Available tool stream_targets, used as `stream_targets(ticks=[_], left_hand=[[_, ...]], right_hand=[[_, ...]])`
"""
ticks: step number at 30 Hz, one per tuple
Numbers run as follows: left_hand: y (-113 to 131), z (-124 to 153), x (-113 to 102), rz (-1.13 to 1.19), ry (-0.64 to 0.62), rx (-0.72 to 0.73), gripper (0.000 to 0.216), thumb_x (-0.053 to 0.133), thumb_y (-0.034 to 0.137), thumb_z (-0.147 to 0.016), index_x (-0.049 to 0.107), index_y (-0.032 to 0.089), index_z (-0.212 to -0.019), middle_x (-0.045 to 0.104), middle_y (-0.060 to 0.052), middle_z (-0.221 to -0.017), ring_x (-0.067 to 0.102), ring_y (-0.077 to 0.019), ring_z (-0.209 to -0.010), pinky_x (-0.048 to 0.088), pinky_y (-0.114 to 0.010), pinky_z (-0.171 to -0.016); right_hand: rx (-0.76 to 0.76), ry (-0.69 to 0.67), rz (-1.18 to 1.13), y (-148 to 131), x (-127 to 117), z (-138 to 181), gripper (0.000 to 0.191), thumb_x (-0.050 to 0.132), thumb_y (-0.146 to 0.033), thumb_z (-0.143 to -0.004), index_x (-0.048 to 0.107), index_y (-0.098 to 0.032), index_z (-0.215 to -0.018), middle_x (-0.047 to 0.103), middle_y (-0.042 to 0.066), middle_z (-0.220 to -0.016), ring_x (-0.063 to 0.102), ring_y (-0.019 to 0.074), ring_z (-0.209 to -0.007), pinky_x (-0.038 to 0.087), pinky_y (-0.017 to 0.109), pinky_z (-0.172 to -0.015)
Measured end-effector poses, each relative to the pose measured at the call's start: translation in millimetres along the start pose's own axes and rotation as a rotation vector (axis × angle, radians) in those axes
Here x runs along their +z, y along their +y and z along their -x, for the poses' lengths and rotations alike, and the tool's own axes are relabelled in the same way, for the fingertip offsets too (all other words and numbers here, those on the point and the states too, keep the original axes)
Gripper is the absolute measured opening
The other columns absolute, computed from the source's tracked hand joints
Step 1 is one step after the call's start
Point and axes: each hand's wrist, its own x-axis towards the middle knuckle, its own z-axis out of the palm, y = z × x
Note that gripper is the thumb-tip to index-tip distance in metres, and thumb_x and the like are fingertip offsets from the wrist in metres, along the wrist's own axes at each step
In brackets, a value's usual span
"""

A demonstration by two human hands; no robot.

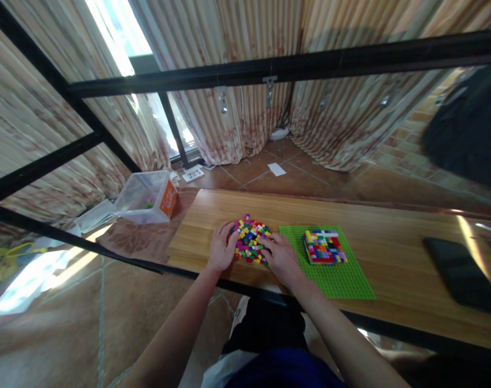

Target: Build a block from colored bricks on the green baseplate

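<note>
A heap of small multicoloured building bricks (250,241) lies on the wooden table, between both of my hands. My left hand (222,248) rests against the heap's left side, fingers stretched out and apart. On the right side of the heap, my right hand (280,257) has its fingers bent together over the bricks; whatever is between the fingertips is too small to make out. Just beyond that hand, a green baseplate (330,283) carries a low block built of mixed-colour bricks (324,249), with a few pieces standing higher along its edges.
A dark flat device (463,275) lies at the right of the wooden table (394,242). Left of the table stands a clear plastic box (146,196) with an orange label. A black metal frame bar (245,75) crosses in front of striped curtains (253,32).
</note>
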Motion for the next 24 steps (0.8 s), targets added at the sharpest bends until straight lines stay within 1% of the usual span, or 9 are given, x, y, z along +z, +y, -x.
stream_targets(ticks=[3,5,7,10,14,16,18,21,24], left_hand=[[-1.3,-2.6,0.2,-0.01,-0.041,0.022,0.04,0.039,0.044,-0.1,0.061,0.018,-0.123,0.062,-0.012,-0.129,0.055,-0.0239,-0.124,0.042,-0.044,-0.11],[-2.9,-3.6,0.7,-0.006,-0.035,0.021,0.039,0.04,0.043,-0.1,0.061,0.018,-0.122,0.063,-0.013,-0.128,0.056,-0.0241,-0.123,0.042,-0.044,-0.11],[-4.3,-3.9,1.2,0.005,-0.016,0.007,0.039,0.041,0.043,-0.099,0.062,0.018,-0.12,0.063,-0.012,-0.127,0.056,-0.0241,-0.121,0.043,-0.044,-0.109],[-5.1,-3.7,1.0,0.023,-0.001,-0.011,0.039,0.04,0.044,-0.099,0.062,0.018,-0.118,0.064,-0.012,-0.125,0.057,-0.024,-0.12,0.044,-0.044,-0.108],[-4.5,-4.4,-0.7,0.028,-0.012,-0.011,0.039,0.04,0.044,-0.099,0.063,0.019,-0.116,0.066,-0.012,-0.123,0.059,-0.0239,-0.118,0.045,-0.044,-0.107],[-4.7,-5.4,-1.4,0.032,-0.013,-0.009,0.038,0.039,0.044,-0.099,0.063,0.019,-0.116,0.066,-0.011,-0.123,0.059,-0.0238,-0.117,0.045,-0.044,-0.107],[-5.9,-6.6,-1.6,0.039,-0.011,-0.004,0.038,0.04,0.044,-0.099,0.063,0.02,-0.115,0.066,-0.011,-0.122,0.06,-0.0237,-0.117,0.045,-0.044,-0.107],[-9.5,-8.0,-1.4,0.043,-0.01,0.006,0.039,0.04,0.045,-0.098,0.064,0.02,-0.114,0.067,-0.011,-0.12,0.06,-0.0243,-0.117,0.046,-0.045,-0.107],[-13.8,-9.3,-1.0,0.046,-0.011,0.013,0.04,0.04,0.047,-0.097,0.065,0.019,-0.113,0.067,-0.012,-0.12,0.061,-0.025,-0.116,0.046,-0.046,-0.107]], right_hand=[[0.006,-0.009,-0.006,-1.6,3.5,-5.3,0.02,0.056,-0.021,-0.09,0.075,-0.025,-0.096,0.065,0.009,-0.106,0.056,0.0247,-0.102,0.046,0.039,-0.095],[0.008,-0.011,-0.02,-4.8,2.8,-7.1,0.018,0.055,-0.022,-0.092,0.074,-0.023,-0.09,0.066,0.009,-0.103,0.057,0.0244,-0.1,0.046,0.038,-0.094],[0.023,0.006,-0.047,-8.7,-0.7,-7.0,0.019,0.053,-0.022,-0.092,0.072,-0.022,-0.088,0.067,0.008,-0.1,0.058,0.0238,-0.098,0.047,0.037,-0.092],[0.101,0.082,-0.148,-13.1,-11.2,-0.2,0.019,0.05,-0.022,-0.093,0.069,-0.022,-0.093,0.069,0.007,-0.097,0.062,0.0223,-0.093,0.048,0.035,-0.087],[0.182,0.192,-0.34,-11.1,-30.6,23.7,0.019,0.05,-0.027,-0.092,0.068,-0.022,-0.093,0.071,0.006,-0.093,0.065,0.0202,-0.085,0.05,0.033,-0.079],[0.217,0.246,-0.389,-6.9,-40.2,40.0,0.02,0.05,-0.029,-0.091,0.069,-0.022,-0.092,0.071,0.006,-0.09,0.065,0.0199,-0.082,0.051,0.033,-0.077],[0.282,0.307,-0.418,-0.4,-48.7,56.9,0.021,0.052,-0.032,-0.091,0.07,-0.023,-0.092,0.071,0.006,-0.09,0.065,0.0197,-0.081,0.051,0.033,-0.075],[0.384,0.404,-0.457,14.1,-59.9,79.7,0.022,0.055,-0.035,-0.089,0.072,-0.023,-0.095,0.071,0.007,-0.097,0.066,0.0208,-0.088,0.052,0.034,-0.078],[0.457,0.473,-0.472,32.3,-69.6,95.3,0.024,0.058,-0.038,-0.087,0.073,-0.023,-0.098,0.071,0.008,-0.102,0.066,0.0226,-0.094,0.052,0.037,-0.082]])
